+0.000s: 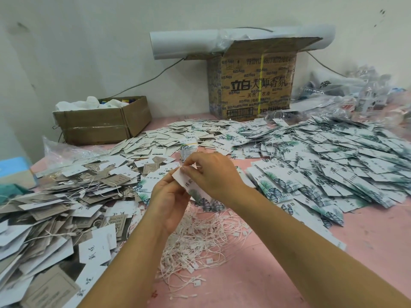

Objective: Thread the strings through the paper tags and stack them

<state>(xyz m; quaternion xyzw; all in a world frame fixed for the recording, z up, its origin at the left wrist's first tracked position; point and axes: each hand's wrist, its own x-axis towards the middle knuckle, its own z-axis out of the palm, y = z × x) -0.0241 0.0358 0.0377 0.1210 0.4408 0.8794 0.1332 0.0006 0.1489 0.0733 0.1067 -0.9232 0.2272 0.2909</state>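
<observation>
A long white paper tag (193, 189) with a green leaf print is held up over the pink table (278, 274). My left hand (169, 203) grips its lower left side. My right hand (213, 172) pinches the tag's top end with fingertips closed; a thin white string seems to be there, too fine to tell. A heap of loose white strings (200, 247) with small plastic ends lies under my hands. A wide spread of leaf-print tags (333, 161) covers the table to the right.
Grey and white tags (55, 207) with strings are piled at the left. A low open carton (102, 121) stands at the back left, a tall printed carton (253, 85) at the back centre, plastic bags and bottles (367, 96) at the back right.
</observation>
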